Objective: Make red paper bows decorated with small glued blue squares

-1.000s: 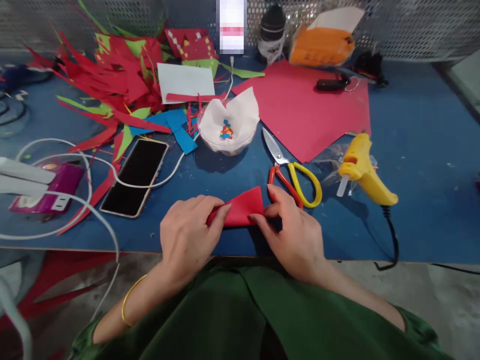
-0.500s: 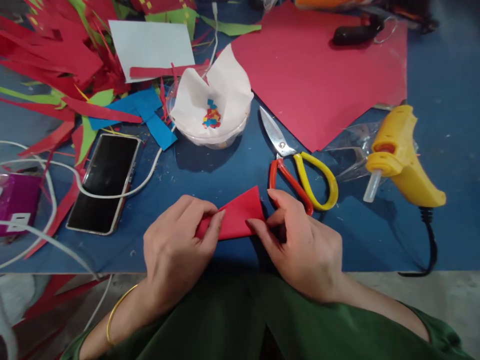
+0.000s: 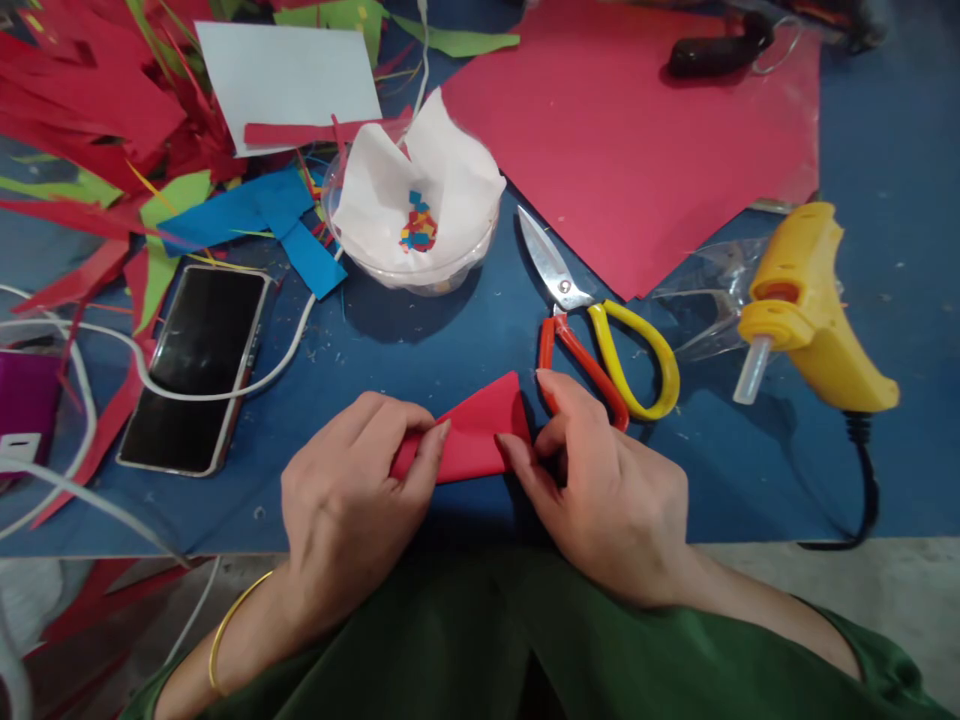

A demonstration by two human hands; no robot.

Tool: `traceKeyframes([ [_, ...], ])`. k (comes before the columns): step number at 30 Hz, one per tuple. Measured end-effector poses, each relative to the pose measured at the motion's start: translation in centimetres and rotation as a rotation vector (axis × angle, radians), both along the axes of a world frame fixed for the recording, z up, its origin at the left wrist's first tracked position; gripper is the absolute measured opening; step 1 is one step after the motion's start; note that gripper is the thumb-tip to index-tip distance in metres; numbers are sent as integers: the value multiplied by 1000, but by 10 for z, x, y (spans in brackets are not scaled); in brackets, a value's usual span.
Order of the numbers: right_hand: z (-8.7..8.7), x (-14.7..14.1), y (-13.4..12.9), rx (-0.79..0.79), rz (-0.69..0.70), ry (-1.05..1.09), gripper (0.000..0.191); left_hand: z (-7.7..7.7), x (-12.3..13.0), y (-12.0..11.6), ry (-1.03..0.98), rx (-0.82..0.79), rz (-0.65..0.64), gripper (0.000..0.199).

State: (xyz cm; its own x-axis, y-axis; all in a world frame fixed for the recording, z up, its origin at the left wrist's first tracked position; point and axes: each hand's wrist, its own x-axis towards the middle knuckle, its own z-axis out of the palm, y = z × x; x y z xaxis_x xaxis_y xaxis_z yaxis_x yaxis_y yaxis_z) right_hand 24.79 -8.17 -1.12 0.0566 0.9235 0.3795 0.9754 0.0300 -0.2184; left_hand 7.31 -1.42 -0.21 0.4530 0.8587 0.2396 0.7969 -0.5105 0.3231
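Between my two hands is a folded piece of red paper (image 3: 480,430), held just above the front edge of the blue table. My left hand (image 3: 360,480) pinches its left end between thumb and curled fingers. At the right end, my right hand (image 3: 600,490) grips the paper with the thumb on top and the fingers behind. The paper narrows toward the left and rises to a point at the upper right. Just beyond my right hand lie scissors (image 3: 564,288) with one red and one yellow handle, their blades pointing away to the upper left.
A clear bowl (image 3: 427,278) lined with white paper holds small coloured bits. A phone (image 3: 195,370) lies under a white cable at left, near red, green and blue scraps (image 3: 97,110). Large red sheets (image 3: 637,130) are at the back; a yellow glue gun (image 3: 810,310) lies at right.
The view has shifted slightly, so the things on the left appear a little further left. Both hands keep the same hold on the red paper, with hardly any movement.
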Motion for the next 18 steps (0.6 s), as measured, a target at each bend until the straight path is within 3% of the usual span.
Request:
traceKeyframes([
  [6,1,2,2,-19,46,-28,25,1,0,0,1,16,0,12],
  [18,0,1,1,-18,51,-100,25,0,1,1,15,16,1,14],
])
